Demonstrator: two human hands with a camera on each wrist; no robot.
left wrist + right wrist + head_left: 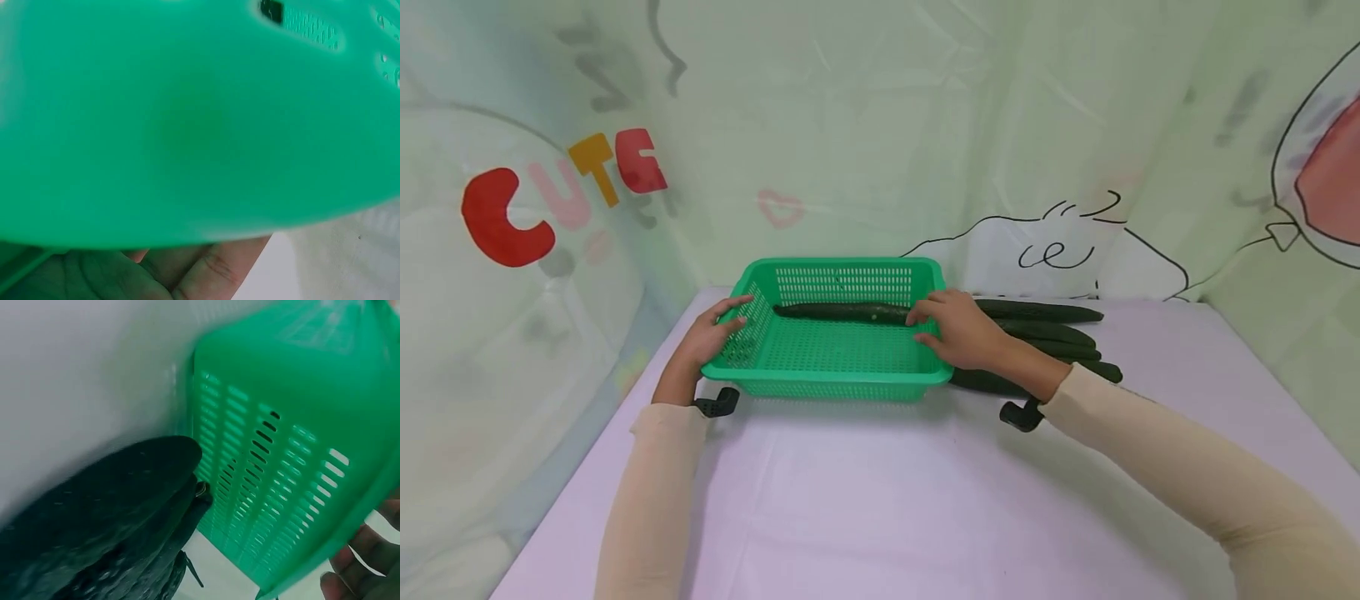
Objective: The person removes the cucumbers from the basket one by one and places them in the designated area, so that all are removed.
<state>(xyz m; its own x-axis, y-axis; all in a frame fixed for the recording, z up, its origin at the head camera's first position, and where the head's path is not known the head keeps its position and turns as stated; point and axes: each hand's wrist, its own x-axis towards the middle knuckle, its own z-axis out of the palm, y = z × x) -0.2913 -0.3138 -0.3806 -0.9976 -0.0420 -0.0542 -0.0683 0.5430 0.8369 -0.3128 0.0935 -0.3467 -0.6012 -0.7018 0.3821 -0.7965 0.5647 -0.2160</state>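
Observation:
A green plastic basket [827, 377] with slotted walls stands on the table, and one long dark cucumber [835, 312] lies along its back part. At the basket's left rim is my left hand [706, 337], its fingers and thumb reaching over the edge, apart from each other. My right hand [962, 329] comes over the right rim, its loosely bent fingers and thumb spread beside the cucumber's right end. In the right wrist view, fingers [369, 550] show past the rim. The basket wall [200, 125] fills most of the left wrist view and hides part of the left hand.
Several more cucumbers [1045, 312] lie side by side right of the basket, partly under my right forearm; their ends [169, 453] come close to its wall. A pale lilac cloth [850, 492] covers the table. Printed curtains [850, 125] hang behind and at the sides.

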